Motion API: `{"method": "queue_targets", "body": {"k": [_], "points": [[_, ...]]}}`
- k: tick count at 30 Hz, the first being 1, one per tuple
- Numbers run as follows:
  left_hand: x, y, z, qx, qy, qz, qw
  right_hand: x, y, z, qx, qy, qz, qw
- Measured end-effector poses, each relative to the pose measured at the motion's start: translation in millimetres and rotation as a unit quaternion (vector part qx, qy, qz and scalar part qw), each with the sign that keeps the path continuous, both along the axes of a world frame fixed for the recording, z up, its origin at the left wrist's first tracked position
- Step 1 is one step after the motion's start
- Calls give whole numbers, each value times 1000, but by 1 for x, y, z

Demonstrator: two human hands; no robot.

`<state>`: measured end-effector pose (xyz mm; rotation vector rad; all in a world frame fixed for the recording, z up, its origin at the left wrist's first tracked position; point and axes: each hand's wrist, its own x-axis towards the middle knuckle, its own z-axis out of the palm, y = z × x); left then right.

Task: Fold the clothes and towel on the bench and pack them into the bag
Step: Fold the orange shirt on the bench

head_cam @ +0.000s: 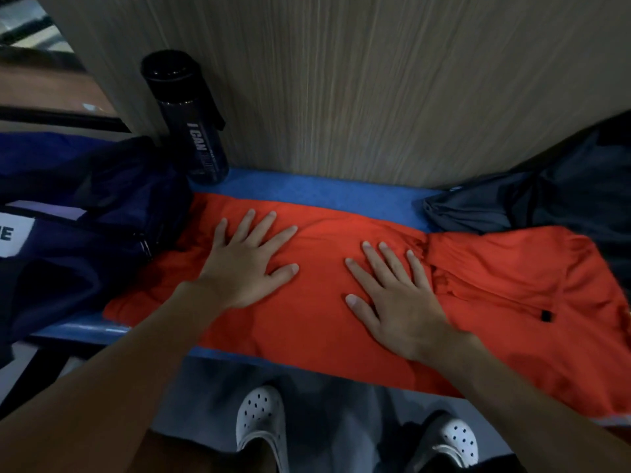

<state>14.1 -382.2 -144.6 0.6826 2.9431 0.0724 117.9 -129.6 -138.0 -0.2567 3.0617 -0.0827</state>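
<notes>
- The left hand lies flat, palm down, with fingers spread, pressing on the left half of an orange garment.
- The right hand lies just beside it, also flat and spread, pressing near the middle of the garment.
- The garment lies along the blue bench, its long axis running left to right. An unflattened, bunched part extends past the right hand to the right.
- A navy bag sits at the left end of the bench, touching the garment's left edge. The left hand is nearer to it. Its contents are hidden, and it is unclear whether it is unzipped.
- A dark grey garment lies crumpled at the far right, apparently not yet folded.
- A black bottle stands upright behind the bag, against a wooden panel.
</notes>
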Motion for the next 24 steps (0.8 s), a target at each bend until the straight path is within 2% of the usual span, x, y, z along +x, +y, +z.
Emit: {"method": "queue_targets", "body": {"k": [3,6,7,8,10,11,13,16,18,21,24], "points": [[3,9,10,30,-20,10,999,9,3,6,-17,23,-4,1000],[17,42,22,115,72,-50,990,21,14,11,-14,22,-13,1000],[23,57,24,130,76,-80,985,25,19,11,-12,8,-15,1000],[29,70,24,124,49,-106,985,30,25,11,-13,-2,-17,1000],[39,94,23,47,-26,-135,989,40,38,15,-41,13,-20,999],[41,104,23,14,-37,-136,990,45,44,19,-59,35,-28,997],[41,123,33,29,3,-121,992,58,59,27,-83,101,-71,989],[45,167,58,140,96,-170,971,79,95,37,-77,180,-201,960],[46,206,71,183,81,-243,949,96,123,40,-64,187,-310,930],[48,272,81,165,59,-341,923,120,159,43,-111,120,-475,864],[52,332,87,114,39,-417,901,140,183,41,-160,60,-529,831]]}}
